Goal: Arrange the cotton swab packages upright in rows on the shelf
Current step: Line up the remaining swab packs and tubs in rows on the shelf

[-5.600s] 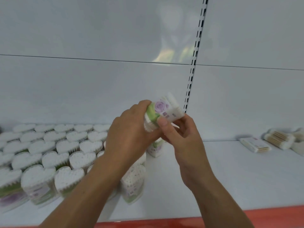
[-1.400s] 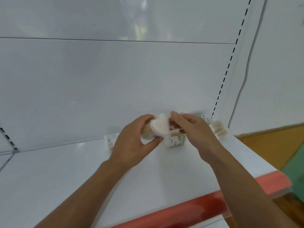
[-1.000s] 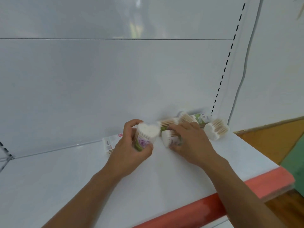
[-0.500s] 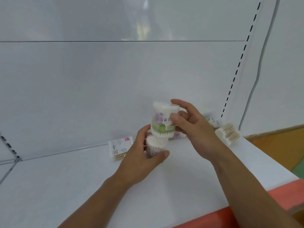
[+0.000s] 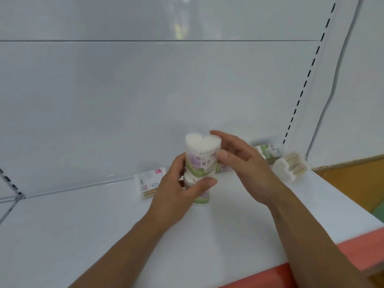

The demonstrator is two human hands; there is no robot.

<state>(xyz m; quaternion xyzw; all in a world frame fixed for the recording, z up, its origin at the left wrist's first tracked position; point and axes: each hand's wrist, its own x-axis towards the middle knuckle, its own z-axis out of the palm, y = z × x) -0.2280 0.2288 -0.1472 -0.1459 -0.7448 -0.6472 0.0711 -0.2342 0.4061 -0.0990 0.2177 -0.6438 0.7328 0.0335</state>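
The upper package (image 5: 202,156) is pinched by the right hand (image 5: 247,167), the lower package (image 5: 200,199) gripped by the left hand (image 5: 176,192). Toppling is risked by an off-centre release.

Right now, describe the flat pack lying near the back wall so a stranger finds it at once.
On the white shelf, look along the back wall. Just left of the left grip lies a flat rectangular pack. Unlike the upright heart-shaped tubs that grip holds, it is thin and shows tan sticks along one edge.
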